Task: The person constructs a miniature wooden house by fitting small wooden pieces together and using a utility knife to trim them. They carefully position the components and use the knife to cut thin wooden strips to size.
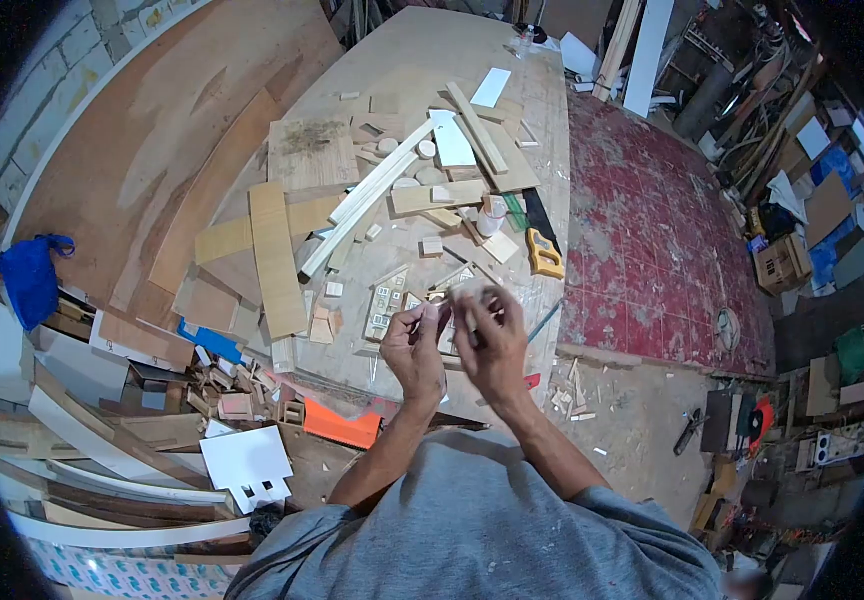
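Observation:
Both of my hands are raised over the near edge of the wooden worktable (422, 50). My left hand (415, 350) is closed in a pinch, thumb against fingers; whatever it grips is too small to make out. Close beside it, my right hand (495, 345) has curled fingers blurred by motion, with something pale at the fingertips that I cannot identify. Below and behind them lies a small wooden piece with numbered squares (385, 302), and the hands partly cover more such pieces. A small wooden block (432, 246) sits just beyond.
A yellow-handled saw (544, 253) and a white tub (492, 213) lie at the right table edge. Long wooden strips (372, 190), boards (272, 255) and offcuts spread across the table. An orange object (342, 425) is below its near edge; red flooring (652, 230) is right.

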The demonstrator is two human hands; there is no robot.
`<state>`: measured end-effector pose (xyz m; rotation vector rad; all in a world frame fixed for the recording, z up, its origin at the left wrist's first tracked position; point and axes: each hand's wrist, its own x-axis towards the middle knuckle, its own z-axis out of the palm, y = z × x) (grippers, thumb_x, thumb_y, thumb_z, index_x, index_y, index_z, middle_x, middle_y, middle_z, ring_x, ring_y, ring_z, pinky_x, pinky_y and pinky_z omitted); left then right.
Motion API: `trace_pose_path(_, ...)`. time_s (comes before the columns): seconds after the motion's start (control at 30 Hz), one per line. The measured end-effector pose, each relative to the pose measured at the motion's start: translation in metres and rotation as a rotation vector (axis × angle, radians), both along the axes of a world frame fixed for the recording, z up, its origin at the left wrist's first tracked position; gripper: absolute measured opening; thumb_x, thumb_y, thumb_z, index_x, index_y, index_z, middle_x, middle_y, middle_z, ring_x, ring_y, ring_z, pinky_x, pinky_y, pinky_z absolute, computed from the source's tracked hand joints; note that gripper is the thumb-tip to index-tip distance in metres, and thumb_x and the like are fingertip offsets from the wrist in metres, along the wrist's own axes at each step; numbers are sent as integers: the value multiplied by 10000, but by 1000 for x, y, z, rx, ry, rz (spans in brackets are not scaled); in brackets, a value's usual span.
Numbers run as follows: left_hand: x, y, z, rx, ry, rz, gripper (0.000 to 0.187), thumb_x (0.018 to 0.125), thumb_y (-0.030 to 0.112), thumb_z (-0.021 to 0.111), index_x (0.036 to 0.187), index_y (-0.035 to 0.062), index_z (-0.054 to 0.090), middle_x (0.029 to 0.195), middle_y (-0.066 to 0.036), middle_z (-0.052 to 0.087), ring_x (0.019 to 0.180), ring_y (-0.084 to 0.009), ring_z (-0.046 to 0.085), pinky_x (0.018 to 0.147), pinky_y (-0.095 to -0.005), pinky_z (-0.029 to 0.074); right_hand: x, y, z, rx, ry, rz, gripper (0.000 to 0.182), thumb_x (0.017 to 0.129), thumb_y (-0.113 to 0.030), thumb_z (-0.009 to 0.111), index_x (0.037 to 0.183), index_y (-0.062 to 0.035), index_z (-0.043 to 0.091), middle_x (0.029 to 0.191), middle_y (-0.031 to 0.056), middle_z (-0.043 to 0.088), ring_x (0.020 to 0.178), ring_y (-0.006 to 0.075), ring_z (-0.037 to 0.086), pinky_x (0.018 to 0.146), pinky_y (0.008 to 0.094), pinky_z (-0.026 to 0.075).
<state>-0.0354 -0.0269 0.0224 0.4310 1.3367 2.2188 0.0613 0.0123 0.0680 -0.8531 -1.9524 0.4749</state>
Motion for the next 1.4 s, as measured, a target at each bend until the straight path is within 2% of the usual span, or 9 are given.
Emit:
trace_pose_path(0.37, 1, 1, 8, 55, -104, 9, 173, 960, 126, 710, 997, -41, 685, 893, -62, 692, 817, -99, 639, 754, -244, 555, -4, 5, -2, 132, -21, -19, 466, 770, 5, 787, 1219, -74, 691, 1228, 202, 566, 976, 294, 613, 783, 367, 537)
trace_pose_path(0.47, -5, -6, 8, 3, 33, 10, 167, 958, 114, 709, 1002, -44, 679, 931, -85, 694, 826, -110, 647, 777, -260, 576, 0, 1, 5, 41, -10, 110, 409, 798, -8, 746, 1202, -33, 690, 1250, 249, 564, 1011, 363, 605, 865, 413, 528)
trace_pose_path(0.6, -8, -7, 17, 149, -104, -3, 167, 969, 111, 690, 1004, -48, 652, 1021, -148, 701, 878, -137, 673, 809, -303, 601, 27, 43, -6, -70, 42, -162, 350, 817, -16, 740, 1166, -32, 707, 1190, 236, 603, 972, 325, 644, 783, 352, 543)
trace_pose_path(0.73, -6, -7, 12, 60, 73, 4, 146, 976, 109, 681, 1006, -31, 651, 1019, -116, 707, 874, -120, 670, 759, -260, 578, 12, 11, 21, 51, 90, 16, 382, 822, -2, 754, 1199, -8, 693, 1217, 197, 608, 1004, 257, 641, 831, 357, 537)
trace_pose_path(0.87, 0, -9, 7, 85, 120, -14, 141, 975, 114, 687, 1004, -21, 656, 954, -93, 697, 876, -120, 662, 747, -256, 550, 3, 12, 9, 51, 67, 22, 409, 815, 33, 743, 1218, -9, 682, 1251, 193, 592, 991, 258, 636, 751, 317, 540)
trace_pose_path(1.0, 2, -13, 17, 25, 234, 26, 143, 975, 118, 690, 1006, -18, 657, 960, -98, 699, 874, -117, 656, 754, -253, 544, 5, 7, 15, 66, 13, 100, 419, 812, 32, 743, 1224, -9, 672, 1246, 188, 578, 779, 178, 633, 613, 281, 507)
trace_pose_path(1.23, 3, -18, 17, 25, 304, 31, 90, 972, 44, 661, 1018, -29, 636, 1049, -129, 677, 958, -154, 663, 819, -289, 579, 3, 7, 16, 121, 29, 61, 389, 813, 29, 749, 1194, -12, 681, 1234, 204, 596, 876, 222, 646, 645, 301, 540)
trace_pose_path(1.3, 2, -13, 18, 67, 317, 60, 88, 969, 44, 666, 1013, -28, 640, 1047, -125, 679, 955, -146, 660, 800, -277, 574, 2, 3, 17, 70, 73, 132, 448, 785, 1, 761, 1221, -42, 669, 1239, 226, 583, 1004, 336, 624, 798, 403, 539)
trace_pose_path(1.4, 2, -19, 21, 63, 367, 46, 95, 967, 53, 672, 1005, -30, 644, 1042, -127, 682, 965, -149, 662, 811, -280, 573, 4, 6, 15, 47, 51, 112, 466, 795, -6, 757, 1250, -56, 669, 1252, 228, 575, 999, 325, 614, 815, 408, 541)
